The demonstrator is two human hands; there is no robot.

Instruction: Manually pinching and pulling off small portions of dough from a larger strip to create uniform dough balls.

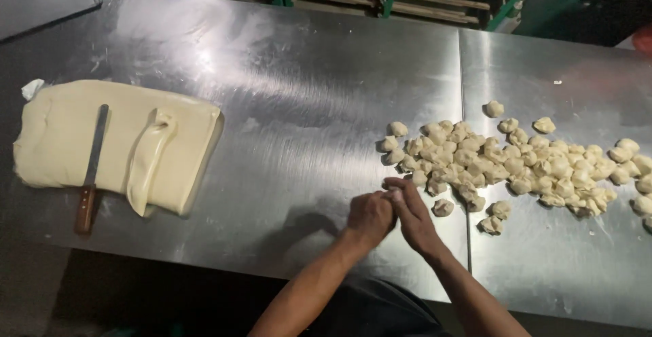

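- A worker's left hand (369, 218) and right hand (411, 216) meet at the near edge of a steel table (292, 106), fingers curled and pressed together; whether a bit of dough sits between them cannot be told.
- The heap of small dough pieces (516, 164) lies at about two o'clock from the hands, its long axis running left to right; the right hand is the nearer one.
- One loose dough piece (443, 207) sits just beside the right hand, at three o'clock.
- Well apart at nine to ten o'clock, a slab of dough (61, 140) carries a wooden-handled knife (93, 167), blade pointing away from the worker.
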